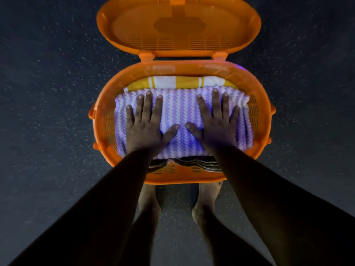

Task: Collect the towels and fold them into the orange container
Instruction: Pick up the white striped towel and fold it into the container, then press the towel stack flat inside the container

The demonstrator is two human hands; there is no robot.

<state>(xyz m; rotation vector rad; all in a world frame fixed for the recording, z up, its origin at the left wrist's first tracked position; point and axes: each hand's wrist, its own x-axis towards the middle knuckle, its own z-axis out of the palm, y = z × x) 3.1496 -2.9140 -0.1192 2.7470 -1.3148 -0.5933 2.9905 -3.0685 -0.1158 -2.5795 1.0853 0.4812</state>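
An oval orange container (99,120) stands on the floor right in front of me. On top inside it lies a folded purple-and-white towel (182,110). My left hand (146,123) and my right hand (217,121) both press flat on this towel, fingers straight and spread. A yellow-and-white striped towel (172,82) shows at the far side beneath it. The edge of a dark striped towel (194,163) peeks out at the near side.
The container's hinged orange lid (178,25) stands open at the far side. Dark speckled floor (48,93) surrounds the container. My bare feet (149,200) stand just behind its near rim.
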